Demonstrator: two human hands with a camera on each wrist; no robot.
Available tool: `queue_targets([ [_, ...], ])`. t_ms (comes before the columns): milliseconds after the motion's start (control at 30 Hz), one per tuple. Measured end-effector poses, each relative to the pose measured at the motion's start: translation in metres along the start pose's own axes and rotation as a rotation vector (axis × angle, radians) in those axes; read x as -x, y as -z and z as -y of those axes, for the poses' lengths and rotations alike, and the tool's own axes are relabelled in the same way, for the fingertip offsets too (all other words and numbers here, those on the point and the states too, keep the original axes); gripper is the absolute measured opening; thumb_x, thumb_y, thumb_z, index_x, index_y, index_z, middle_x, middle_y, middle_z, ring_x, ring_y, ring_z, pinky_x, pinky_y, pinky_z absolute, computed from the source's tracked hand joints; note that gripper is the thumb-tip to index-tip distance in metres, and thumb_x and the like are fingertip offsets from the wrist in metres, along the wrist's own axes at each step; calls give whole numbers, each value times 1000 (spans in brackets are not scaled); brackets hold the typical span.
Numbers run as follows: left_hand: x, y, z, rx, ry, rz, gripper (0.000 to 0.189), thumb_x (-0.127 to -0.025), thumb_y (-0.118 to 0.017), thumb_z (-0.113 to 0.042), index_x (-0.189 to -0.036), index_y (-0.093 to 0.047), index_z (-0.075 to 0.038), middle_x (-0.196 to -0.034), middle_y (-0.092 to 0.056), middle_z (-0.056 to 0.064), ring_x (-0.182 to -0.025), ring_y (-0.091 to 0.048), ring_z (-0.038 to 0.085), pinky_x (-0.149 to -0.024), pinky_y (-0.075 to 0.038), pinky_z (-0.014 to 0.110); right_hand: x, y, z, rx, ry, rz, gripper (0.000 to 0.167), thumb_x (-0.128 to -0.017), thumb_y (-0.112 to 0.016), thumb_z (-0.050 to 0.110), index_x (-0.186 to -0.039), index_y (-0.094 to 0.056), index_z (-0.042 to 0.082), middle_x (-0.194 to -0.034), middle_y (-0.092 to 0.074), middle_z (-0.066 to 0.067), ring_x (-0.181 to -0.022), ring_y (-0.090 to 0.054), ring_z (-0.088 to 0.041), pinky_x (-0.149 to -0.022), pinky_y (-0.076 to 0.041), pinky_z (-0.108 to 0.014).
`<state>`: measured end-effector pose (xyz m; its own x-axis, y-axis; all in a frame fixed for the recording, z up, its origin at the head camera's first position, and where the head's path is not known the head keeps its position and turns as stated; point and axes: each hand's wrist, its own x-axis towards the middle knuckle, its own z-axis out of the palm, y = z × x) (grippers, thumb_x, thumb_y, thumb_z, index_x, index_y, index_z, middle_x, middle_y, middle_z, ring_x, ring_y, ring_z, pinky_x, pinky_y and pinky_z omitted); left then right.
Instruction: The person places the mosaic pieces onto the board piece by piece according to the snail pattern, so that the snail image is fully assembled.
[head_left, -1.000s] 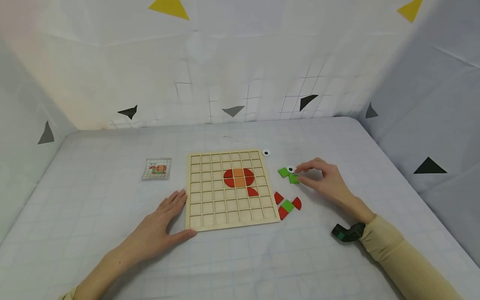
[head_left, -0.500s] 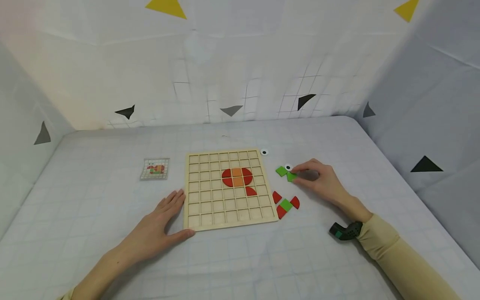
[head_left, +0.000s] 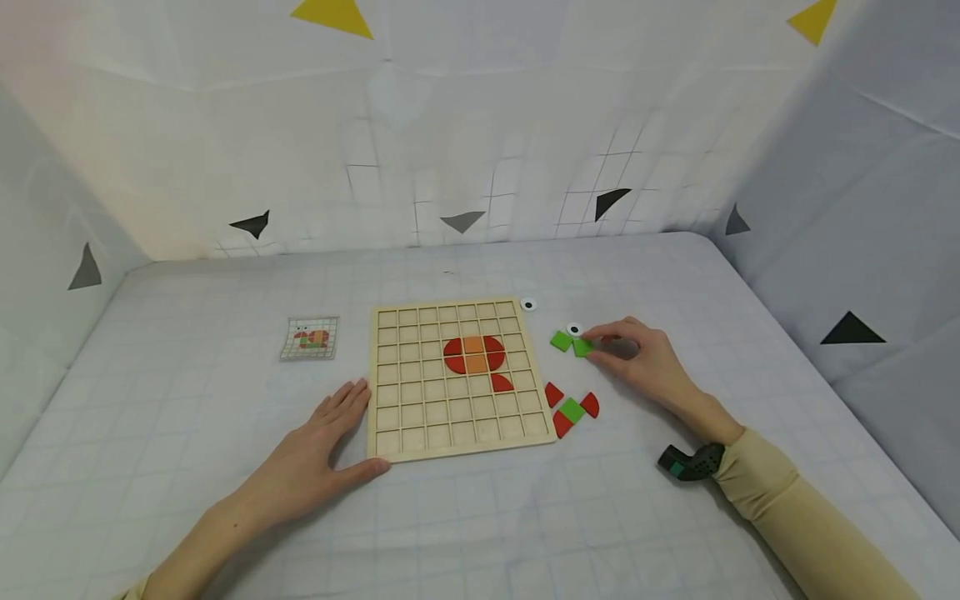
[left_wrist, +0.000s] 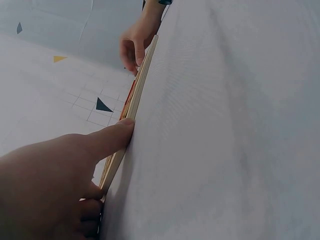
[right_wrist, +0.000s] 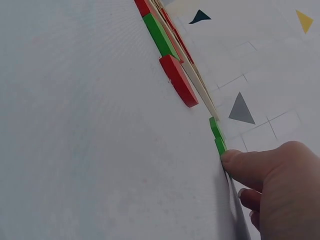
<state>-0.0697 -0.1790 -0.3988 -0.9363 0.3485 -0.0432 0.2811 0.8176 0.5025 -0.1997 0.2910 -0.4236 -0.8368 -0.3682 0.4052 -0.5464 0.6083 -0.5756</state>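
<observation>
A pale wooden grid board [head_left: 465, 421] lies on the table. On it sit an orange column [head_left: 475, 354] flanked by red quarter-round tiles [head_left: 454, 356], and one more red quarter-round [head_left: 502, 382] lower down. My left hand [head_left: 307, 454] rests along the board's left side, fingers straight, thumb at the near corner. To the board's right, my right hand [head_left: 645, 358] pinches a green square tile [head_left: 582, 347] between thumb and fingers, low at the table. A white eye disc [head_left: 574, 329] lies just beyond this tile, and another green square [head_left: 560, 341] is beside it.
A small picture card [head_left: 310, 338] lies left of the board. Another eye disc [head_left: 528, 305] is near its far right corner. By its near right corner are a green square [head_left: 572, 410] and red quarter-rounds [head_left: 590, 405]. A white cloth wall [head_left: 420, 125] stands behind.
The pinched green tile and the eye disc beside it have shifted slightly away from me. My left hand stays on the board, and the view has turned a little.
</observation>
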Motion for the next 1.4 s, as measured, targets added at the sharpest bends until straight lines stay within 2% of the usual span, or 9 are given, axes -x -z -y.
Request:
queue_targets([
  [433,1,1,1,1,3,-6,99,-86,-61,-70,-158,-29,-11,-166,-23,4,-153,-19,32,-115,-31,61,-2,-3,0,4,0,-41,32,-79,-84,6,-109,-76,15,-96,-69,4,-89,-57,-6,-77,-45,-17],
  [667,2,1,0,4,16,1,99,-85,-60,-72,-158,-29,-12,-166,-23,3,-153,-19,32,-115,-31,61,-6,4,11,53,-43,-53,32,-80,-85,10,-109,-76,18,-94,-70,5,-88,-57,-8,-77,-45,-21],
  [833,0,0,1,2,9,-1,100,-85,-59,-72,-158,-28,-12,-166,-23,3,-153,-19,32,-116,-30,60,-13,7,20,39,-2,-58,33,-78,-85,6,-109,-76,15,-97,-74,-2,-89,-58,-9,-81,-45,-26],
  [1067,0,0,1,0,11,6,100,-85,-60,-72,-158,-28,-11,-166,-23,3,-153,-19,32,-117,-28,60,-23,-7,39,-19,34,-23,32,-78,-85,6,-108,-77,13,-97,-75,0,-88,-59,-13,-80,-46,-25],
  [1233,0,-1,1,2,15,7,100,-85,-60,-71,-159,-28,-12,-166,-23,3,-153,-19,32,-117,-28,60,-29,-21,56,-67,29,30,28,-80,-84,11,-108,-77,15,-94,-73,1,-87,-60,-18,-83,-50,-35],
  [1400,0,-1,1,5,11,0,100,-85,-60,-71,-159,-28,-12,-166,-23,2,-153,-19,31,-116,-29,60,-35,-33,72,-110,20,77,25,-83,-83,14,-107,-77,17,-92,-69,0,-87,-60,-18,-77,-50,-39],
])
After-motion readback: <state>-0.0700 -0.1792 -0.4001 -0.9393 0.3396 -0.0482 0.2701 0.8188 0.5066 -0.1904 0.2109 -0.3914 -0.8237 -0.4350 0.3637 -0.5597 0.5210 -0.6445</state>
